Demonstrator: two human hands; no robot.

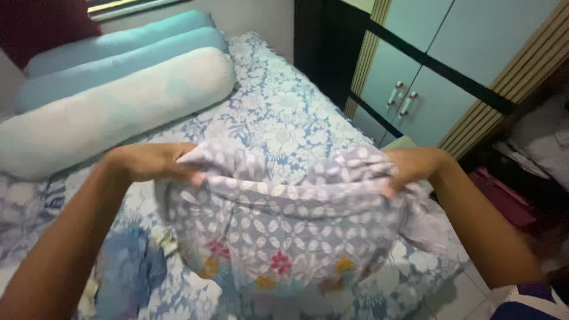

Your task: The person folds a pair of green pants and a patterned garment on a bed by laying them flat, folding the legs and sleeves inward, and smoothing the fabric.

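Cloth: a grey-lilac patterned cloth (pixel 284 231), printed with white leaves and small red and yellow flowers, was held up above the near edge of the bed, its lower part hanging slack towards the bedsheet.
Top edge: gathered and folded over between the two hands, sagging slightly in the middle; in my judgement it was held at both ends to keep the fabric spread.
Left hand (pixel 151 161): closed, fingers curled over the cloth's upper left corner, pinching it firmly.
Right hand (pixel 415 168): closed likewise on the upper right corner, with loose fabric bunched under the palm and trailing below the wrist.
Bedsheet (pixel 284 112): blue and white floral, covering the bed beneath and beyond the cloth; somewhat rumpled near the left edge.
Bolsters: a long white bolster (pixel 112 112) lay across the far left of the bed, with two pale blue bolsters (pixel 127 50) behind it against the wall.
Wardrobe (pixel 438 65): pale green doors with dark framing and two handles, standing just beside the bed's right edge.
Floor: light tiles visible at the near right corner; dim clutter beyond, not identifiable.
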